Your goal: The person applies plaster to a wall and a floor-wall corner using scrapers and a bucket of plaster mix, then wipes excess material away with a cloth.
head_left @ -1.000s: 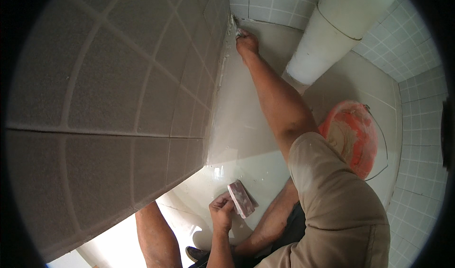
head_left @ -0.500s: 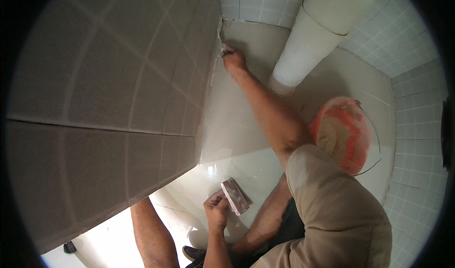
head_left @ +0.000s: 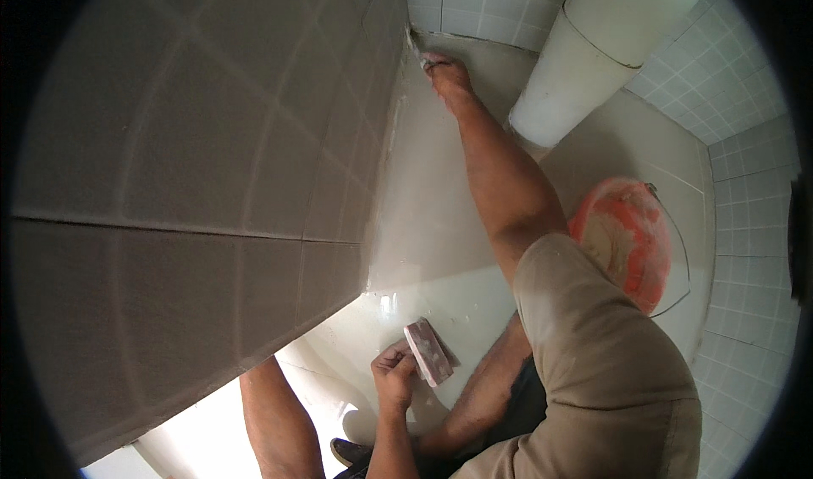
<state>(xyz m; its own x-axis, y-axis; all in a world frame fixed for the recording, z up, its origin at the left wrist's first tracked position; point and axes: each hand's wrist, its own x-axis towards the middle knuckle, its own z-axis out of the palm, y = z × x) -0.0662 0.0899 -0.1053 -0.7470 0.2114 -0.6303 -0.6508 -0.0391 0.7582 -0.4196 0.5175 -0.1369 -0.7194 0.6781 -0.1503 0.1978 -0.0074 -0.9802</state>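
Observation:
My left hand grips a small, flat reddish-brown block with pale smears, held above the floor near my legs. My right arm stretches forward to the far corner. There my right hand is closed low over the floor, beside the foot of the dark tiled wall. Whatever its fingers hold is too small and hidden to name. Some whitish paste lies along the joint between wall and floor, just left of my fingers.
A thick white pipe rises from the floor right of my right forearm. Behind my elbow stands a red bucket with a wire handle and tan material inside. Light tiled walls close in the right and far sides. My legs are below.
My right hand has moved a little farther forward toward the corner and slightly away from the dark wall. My left hand keeps the block in nearly the same place. The view has shifted slightly.

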